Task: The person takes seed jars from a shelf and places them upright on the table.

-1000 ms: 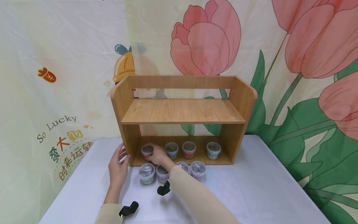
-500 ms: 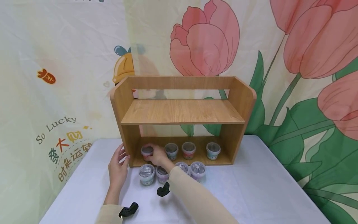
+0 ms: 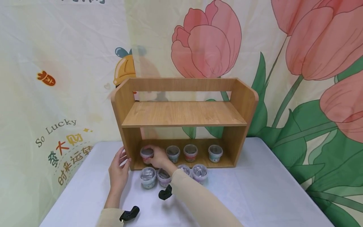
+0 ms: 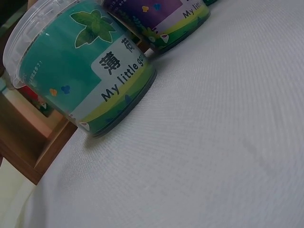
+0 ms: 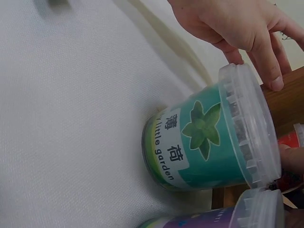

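My right hand (image 3: 158,157) reaches into the lower compartment of a wooden shelf (image 3: 184,115) and grips a lidded red plastic cup (image 3: 146,153) near its left wall. In the right wrist view, part of the thumb (image 5: 290,159) shows against the red cup. Beside the shelf's left side panel is my left hand (image 3: 119,168), its fingertips touching the panel near the front edge. Just in front of the shelf stands a teal cup (image 4: 71,71) with a mint leaf label and a clear lid. A purple cup (image 4: 164,21) sits right beside it, partly behind my right forearm.
Along the lower shelf stand a blue cup (image 3: 173,154), a red cup (image 3: 190,153) and another blue cup (image 3: 215,154). Two more clear-lidded cups, one lilac (image 3: 199,174), are on the white tablecloth (image 3: 255,195). A flower-printed backdrop (image 3: 210,47) hangs behind.
The gripped red cup has shifted slightly left with my right hand, toward the shelf's left wall. My left hand keeps its place at the side panel. The head view has moved a little.
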Demonstrator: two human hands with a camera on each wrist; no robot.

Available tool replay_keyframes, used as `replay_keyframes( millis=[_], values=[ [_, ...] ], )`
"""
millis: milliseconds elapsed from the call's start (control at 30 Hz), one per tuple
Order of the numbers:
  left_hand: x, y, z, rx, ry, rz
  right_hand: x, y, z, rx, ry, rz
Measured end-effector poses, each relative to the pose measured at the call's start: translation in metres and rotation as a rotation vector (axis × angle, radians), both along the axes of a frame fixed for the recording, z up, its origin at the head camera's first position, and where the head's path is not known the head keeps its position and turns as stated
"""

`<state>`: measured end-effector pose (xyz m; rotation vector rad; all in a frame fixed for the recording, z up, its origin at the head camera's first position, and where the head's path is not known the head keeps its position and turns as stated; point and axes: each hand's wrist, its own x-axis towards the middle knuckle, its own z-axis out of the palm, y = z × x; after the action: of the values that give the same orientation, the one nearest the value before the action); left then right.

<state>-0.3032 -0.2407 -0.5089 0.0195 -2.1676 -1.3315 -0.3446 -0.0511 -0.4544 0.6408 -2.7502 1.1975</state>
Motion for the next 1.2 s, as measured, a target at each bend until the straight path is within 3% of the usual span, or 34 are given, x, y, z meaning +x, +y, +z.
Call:
replay_keyframes(
  millis=[533, 800, 1200],
  values=[
    [0.000, -0.002, -0.002, 0.015, -0.018, 0.001, 0.014, 0.010, 0.031, -0.084, 0.015, 0.070],
    [-0.001, 0.000, 0.000, 0.004, -0.017, 0.003, 0.031, 0.030, 0.056, -0.126, -0.043, 0.112],
    [-0.001, 0.000, 0.000, 0.019, 0.011, 0.003, 0.047, 0.062, 0.077, -0.119, -0.003, 0.203]
  ],
)
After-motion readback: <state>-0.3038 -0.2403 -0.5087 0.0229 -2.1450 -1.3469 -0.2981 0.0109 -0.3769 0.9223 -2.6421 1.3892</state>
